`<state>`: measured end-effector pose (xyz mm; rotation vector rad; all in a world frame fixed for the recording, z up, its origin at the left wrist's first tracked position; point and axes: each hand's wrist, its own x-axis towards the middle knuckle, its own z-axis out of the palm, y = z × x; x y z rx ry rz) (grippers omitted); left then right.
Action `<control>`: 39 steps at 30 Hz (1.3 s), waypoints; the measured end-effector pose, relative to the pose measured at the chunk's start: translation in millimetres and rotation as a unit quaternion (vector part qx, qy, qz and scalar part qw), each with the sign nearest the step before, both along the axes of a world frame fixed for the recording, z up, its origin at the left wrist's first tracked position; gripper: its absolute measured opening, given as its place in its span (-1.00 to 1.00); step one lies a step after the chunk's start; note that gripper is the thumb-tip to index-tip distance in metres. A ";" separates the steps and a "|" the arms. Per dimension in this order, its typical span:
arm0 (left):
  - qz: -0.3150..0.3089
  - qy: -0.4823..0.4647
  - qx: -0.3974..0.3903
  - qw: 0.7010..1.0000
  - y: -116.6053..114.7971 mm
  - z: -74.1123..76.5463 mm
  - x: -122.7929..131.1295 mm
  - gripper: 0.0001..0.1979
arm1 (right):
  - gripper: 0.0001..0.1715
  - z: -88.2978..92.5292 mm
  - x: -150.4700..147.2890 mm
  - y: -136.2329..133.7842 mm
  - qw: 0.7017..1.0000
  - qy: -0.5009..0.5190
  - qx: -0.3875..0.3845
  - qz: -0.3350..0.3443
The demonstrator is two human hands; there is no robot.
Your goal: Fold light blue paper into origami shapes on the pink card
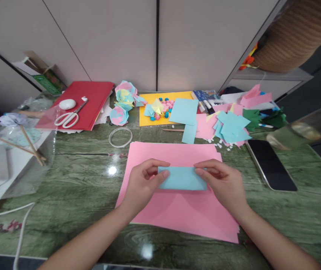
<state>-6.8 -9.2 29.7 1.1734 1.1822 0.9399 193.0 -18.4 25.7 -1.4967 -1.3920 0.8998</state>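
Observation:
A folded strip of light blue paper (183, 179) is held level above a stack of pink paper sheets (177, 217). My left hand (145, 180) pinches its left end between thumb and fingers. At the opposite end, my right hand (224, 183) grips the top right corner the same way. Behind the pink stack lie more light blue sheets (185, 109) and a pile of light blue cut pieces (233, 125). A thin wooden stick (173, 130) rests nearby.
White-handled scissors (68, 119) lie on red paper (93, 97) at the back left. Folded paper balls (125, 95) and a clear ring (120, 137) sit left of centre. A phone (272, 165) lies right, near a transparent cup (297, 131). A white cable (22, 232) crosses the front left.

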 end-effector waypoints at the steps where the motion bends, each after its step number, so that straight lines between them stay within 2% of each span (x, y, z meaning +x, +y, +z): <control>1: 0.002 0.000 0.000 1.000 0.2 -0.1 0.1 -0.84 | -0.92 0.0 0.0 0.1 1.000 0.001 -0.001 0.000; 7: 0.015 -0.005 -0.011 1.000 4.3 -3.0 0.2 -0.84 | -0.87 -1.3 4.1 3.8 0.999 0.025 -0.029 0.028; 11: 0.033 0.004 0.001 0.999 7.2 -5.8 -1.1 -0.84 | -0.84 -2.8 6.9 7.3 0.998 0.043 -0.036 0.022; 17: 0.027 0.001 0.004 1.000 7.7 -8.4 -1.8 -0.79 | -0.88 -3.9 5.8 9.1 0.998 0.050 -0.025 0.012; 39: 0.021 -0.007 -0.005 1.000 8.1 -9.2 -2.0 -0.86 | -0.88 -6.0 7.8 7.9 0.997 0.057 -0.044 0.008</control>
